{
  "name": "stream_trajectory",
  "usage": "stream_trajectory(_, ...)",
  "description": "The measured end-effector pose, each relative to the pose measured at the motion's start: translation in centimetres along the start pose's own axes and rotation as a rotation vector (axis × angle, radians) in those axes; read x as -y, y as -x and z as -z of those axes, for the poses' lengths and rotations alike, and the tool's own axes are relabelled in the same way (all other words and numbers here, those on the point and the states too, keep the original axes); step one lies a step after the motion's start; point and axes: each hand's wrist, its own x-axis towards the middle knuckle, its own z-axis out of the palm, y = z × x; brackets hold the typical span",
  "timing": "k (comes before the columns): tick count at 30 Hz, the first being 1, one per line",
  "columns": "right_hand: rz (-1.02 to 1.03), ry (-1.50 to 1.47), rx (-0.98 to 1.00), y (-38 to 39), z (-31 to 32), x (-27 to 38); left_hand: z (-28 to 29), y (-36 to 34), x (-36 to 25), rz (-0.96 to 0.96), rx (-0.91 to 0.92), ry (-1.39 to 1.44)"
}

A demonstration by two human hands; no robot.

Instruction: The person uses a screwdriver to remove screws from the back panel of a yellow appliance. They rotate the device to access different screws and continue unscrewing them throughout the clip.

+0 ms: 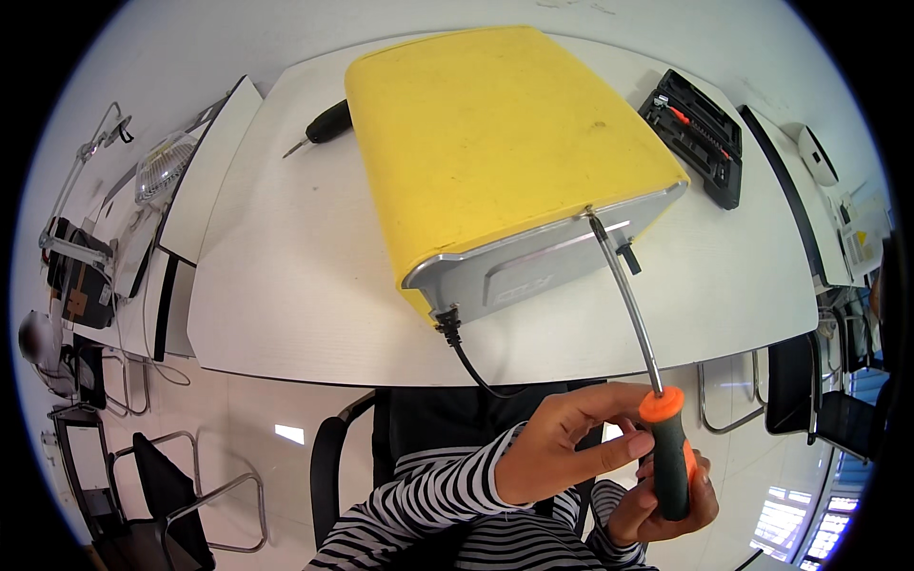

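A yellow boxy appliance (505,124) with a silver front panel (514,285) and a black cord (462,352) lies on the white table (267,295). The tip of a long screwdriver (624,295) meets a point on the panel's upper edge. My right hand (666,509) is closed round its black-and-orange handle (672,457). My left hand (562,452) is closed at the upper handle, thumb against it, some fingers hidden behind. A second black-handled screwdriver (328,124) lies left of the appliance. An open black tool case (719,181) lies to its right.
Side desks stand left and right, with a lamp (90,147), a dark box (81,295) and a white device (817,154). Black chairs (790,390) stand around the table. A person (62,371) is at the far left edge.
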Motion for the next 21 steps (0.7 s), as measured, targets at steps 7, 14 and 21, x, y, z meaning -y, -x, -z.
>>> stream_trajectory(7, 0.181, 0.193, -0.032, -0.7, 0.1, -0.4, -0.3, -0.9, -1.5, 0.163, 0.023, -0.016)
stream_trajectory(14, -0.279, -0.029, -0.252, -0.2, -0.4, 1.3, -0.8, -1.0, -1.2, 0.091, 0.017, 0.149)
stream_trajectory(21, -0.126, 0.078, -0.425, -1.7, -2.1, 2.4, -1.8, -0.6, -1.8, 0.103, 0.060, 0.438)
